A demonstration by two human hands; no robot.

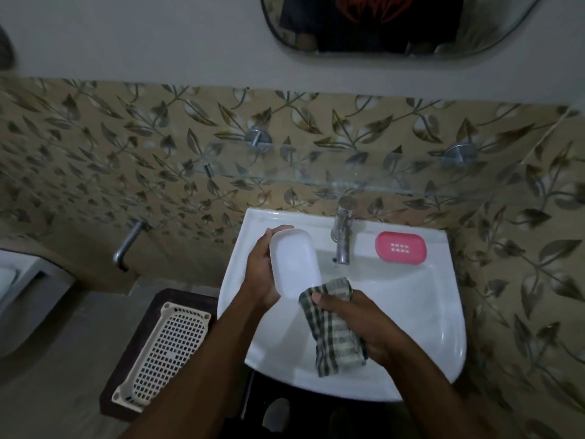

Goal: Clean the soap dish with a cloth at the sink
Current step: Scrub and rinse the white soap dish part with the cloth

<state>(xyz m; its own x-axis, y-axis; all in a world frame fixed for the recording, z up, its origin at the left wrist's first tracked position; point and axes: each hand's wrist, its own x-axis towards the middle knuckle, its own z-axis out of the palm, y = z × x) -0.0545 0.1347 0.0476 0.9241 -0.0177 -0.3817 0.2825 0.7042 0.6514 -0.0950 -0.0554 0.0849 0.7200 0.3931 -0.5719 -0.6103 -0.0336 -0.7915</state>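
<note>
My left hand [258, 270] grips a white oval soap dish [294, 263] from its left side, holding it tilted above the left part of the white sink [421, 299]. My right hand [364, 324] is closed on a green and white checked cloth [332, 331], bunched over the basin. The cloth's top corner touches the lower right edge of the white dish. A pink soap dish insert with drain slots [400, 247] lies flat on the sink's back ledge, right of the tap.
A chrome tap [343, 236] stands at the back of the sink. A glass shelf [316, 180] runs above it, under a mirror [380, 23]. A cream perforated basket [164, 343] rests on a dark stool left of the sink. A wall tap [126, 245] sticks out further left.
</note>
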